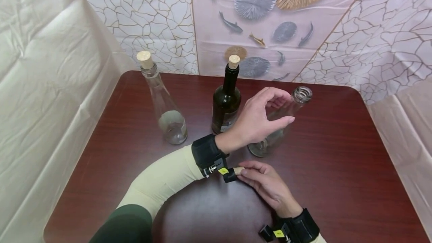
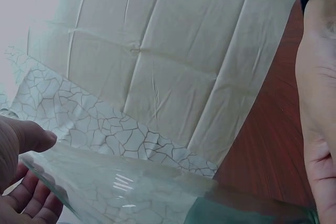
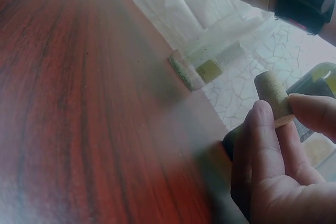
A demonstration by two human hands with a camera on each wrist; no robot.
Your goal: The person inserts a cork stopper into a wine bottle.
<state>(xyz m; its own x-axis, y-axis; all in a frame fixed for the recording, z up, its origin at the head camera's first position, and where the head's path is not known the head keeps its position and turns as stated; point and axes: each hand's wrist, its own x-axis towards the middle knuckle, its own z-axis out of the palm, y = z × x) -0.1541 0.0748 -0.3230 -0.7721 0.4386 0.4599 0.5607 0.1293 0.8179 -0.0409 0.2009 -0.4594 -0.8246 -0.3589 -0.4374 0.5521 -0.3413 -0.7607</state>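
An uncorked clear glass bottle [image 1: 275, 137] stands on the right side of the table. My left hand [image 1: 258, 119] curves loosely about its upper part, with thumb and fingertips spread apart. The left wrist view has the bottle's glass [image 2: 126, 187] beside that thumb; whether the fingers touch it, I cannot tell. In front of the bottle, my right hand [image 1: 270, 190] pinches a cork [image 3: 273, 97] between its thumb and fingertips. The cork's far end is hidden behind the left wrist camera in the head view.
A dark green bottle [image 1: 227, 98] with a cork in its mouth stands at the back middle. Farther left is another corked clear bottle [image 1: 172, 123]. All are on a reddish-brown table [image 1: 344, 168], with a patterned cloth [image 1: 162, 21] hanging behind it.
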